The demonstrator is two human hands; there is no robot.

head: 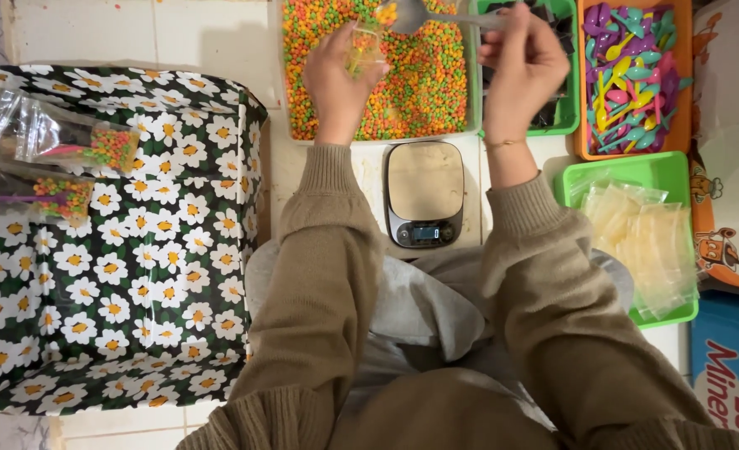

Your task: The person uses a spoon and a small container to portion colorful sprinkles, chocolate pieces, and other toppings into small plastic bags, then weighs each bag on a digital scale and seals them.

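Both my hands work over the tray of coloured pellets, seen from my head camera.

My left hand (336,75) pinches a small clear bag (363,52) open-side up, right above the tray of orange and green pellets (423,83). My right hand (523,62) is closed around the handle of a metal spoon (411,15), its bowl touching the bag's mouth. Below my wrists sits a small digital scale (424,193). Right of my right hand lie coloured plastic spoons (632,75) and a green tray of empty bags (644,233); left of my left hand, a flowered box (136,250).
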